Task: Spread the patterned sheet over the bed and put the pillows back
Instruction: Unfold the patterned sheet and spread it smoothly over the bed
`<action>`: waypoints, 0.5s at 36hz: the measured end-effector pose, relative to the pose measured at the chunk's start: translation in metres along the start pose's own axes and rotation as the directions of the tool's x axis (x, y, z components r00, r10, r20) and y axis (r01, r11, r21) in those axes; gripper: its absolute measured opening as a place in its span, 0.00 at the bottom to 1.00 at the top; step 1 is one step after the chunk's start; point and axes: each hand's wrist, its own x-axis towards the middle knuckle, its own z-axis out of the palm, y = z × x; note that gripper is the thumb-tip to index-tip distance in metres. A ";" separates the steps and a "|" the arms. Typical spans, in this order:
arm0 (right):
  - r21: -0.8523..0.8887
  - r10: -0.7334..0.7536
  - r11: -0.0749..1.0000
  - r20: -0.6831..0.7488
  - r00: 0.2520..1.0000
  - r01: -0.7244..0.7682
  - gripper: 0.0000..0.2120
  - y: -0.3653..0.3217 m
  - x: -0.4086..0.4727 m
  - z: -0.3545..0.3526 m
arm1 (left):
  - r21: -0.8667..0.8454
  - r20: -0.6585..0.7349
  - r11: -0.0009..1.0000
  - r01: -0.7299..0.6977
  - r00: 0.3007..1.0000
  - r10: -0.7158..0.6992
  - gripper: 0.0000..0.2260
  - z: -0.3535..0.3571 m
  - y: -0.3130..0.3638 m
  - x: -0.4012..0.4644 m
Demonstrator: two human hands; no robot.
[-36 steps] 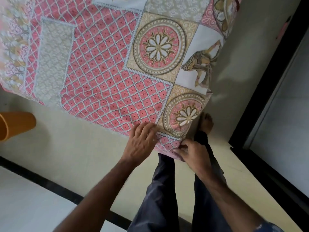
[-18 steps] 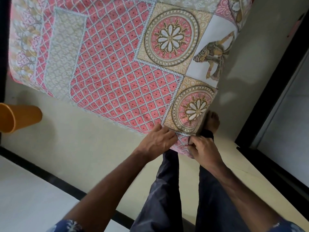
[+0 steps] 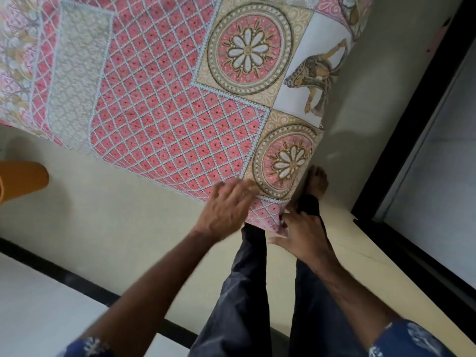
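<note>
The patterned sheet [image 3: 164, 104] is pressed at its six-o'clock corner by the flat, spread left hand [image 3: 226, 207]; its corner tip is pinched by the right hand [image 3: 304, 235].

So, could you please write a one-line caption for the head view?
Both hands, left hand and right hand, work the patterned sheet at the bed's corner.

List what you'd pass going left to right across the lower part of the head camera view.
Orange plastic container → left hand flat on the pink patterned sheet's edge → right hand pinching the sheet's corner → black door frame.
</note>
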 end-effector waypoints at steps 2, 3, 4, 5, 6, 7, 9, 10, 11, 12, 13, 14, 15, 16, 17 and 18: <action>0.019 0.013 1.000 -0.046 0.999 -0.012 0.20 -0.006 0.005 -0.002 | 0.030 -0.032 0.999 0.023 0.999 -0.022 0.23 -0.005 -0.016 0.022; 0.025 0.008 1.000 -0.080 0.997 -0.006 0.15 -0.008 0.008 -0.004 | 0.044 -0.029 0.999 0.023 0.999 -0.022 0.24 -0.008 -0.023 0.033; 0.015 -0.005 1.000 -0.106 0.994 0.006 0.11 -0.010 0.010 -0.008 | 0.060 -0.011 0.998 0.021 1.000 -0.020 0.26 -0.010 -0.028 0.043; -0.008 -0.017 1.000 -0.117 0.993 0.016 0.08 -0.011 0.012 -0.012 | 0.080 0.019 0.997 0.020 1.000 -0.022 0.27 -0.012 -0.032 0.051; -0.043 -0.021 0.999 -0.111 0.994 0.016 0.06 -0.012 0.012 -0.016 | 0.102 0.047 0.995 0.018 0.999 -0.023 0.29 -0.013 -0.033 0.058; -0.087 -0.016 0.996 -0.083 0.996 0.009 0.04 -0.013 0.012 -0.016 | 0.117 0.067 0.993 0.006 0.998 -0.014 0.31 -0.014 -0.034 0.064; -0.161 0.008 0.987 -0.007 1.000 -0.009 0.06 -0.013 0.008 -0.011 | 0.132 0.105 0.990 -0.052 0.994 0.038 0.33 -0.014 -0.034 0.073; -0.168 0.028 0.986 0.035 0.999 -0.022 0.06 -0.013 0.006 -0.008 | 0.138 0.125 0.986 -0.088 0.990 0.071 0.34 -0.014 -0.033 0.075; -0.162 0.043 0.986 0.053 0.998 -0.034 0.06 -0.013 0.005 -0.006 | 0.143 0.146 0.983 -0.120 0.984 0.099 0.34 -0.014 -0.033 0.077; -0.153 0.056 0.987 0.061 0.997 -0.046 0.07 -0.014 0.006 -0.006 | 0.142 0.166 0.979 -0.143 0.979 0.119 0.35 -0.014 -0.033 0.078; -0.148 0.063 0.988 0.064 0.996 -0.053 0.07 -0.014 0.009 -0.007 | 0.140 0.184 0.977 -0.162 0.974 0.135 0.35 -0.015 -0.033 0.078; -0.158 0.063 0.986 0.066 0.996 -0.052 0.08 -0.014 0.013 -0.009 | 0.137 0.197 0.973 -0.184 0.968 0.155 0.35 -0.015 -0.032 0.078; -0.177 0.057 0.983 0.079 0.995 -0.042 0.08 -0.011 0.017 -0.009 | 0.135 0.205 0.967 -0.215 0.961 0.185 0.35 -0.015 -0.032 0.078; -0.195 0.055 0.980 0.108 0.993 -0.034 0.08 -0.009 0.021 -0.012 | 0.138 0.210 0.958 -0.253 0.952 0.221 0.34 -0.014 -0.031 0.079; -0.207 0.058 0.978 0.136 0.989 -0.028 0.07 -0.007 0.023 -0.016 | 0.147 0.213 0.944 -0.294 0.942 0.261 0.34 -0.013 -0.030 0.080; -0.206 0.073 0.978 0.150 0.986 -0.041 0.07 -0.003 0.024 -0.020 | 0.163 0.216 0.928 -0.334 0.930 0.297 0.33 -0.013 -0.028 0.082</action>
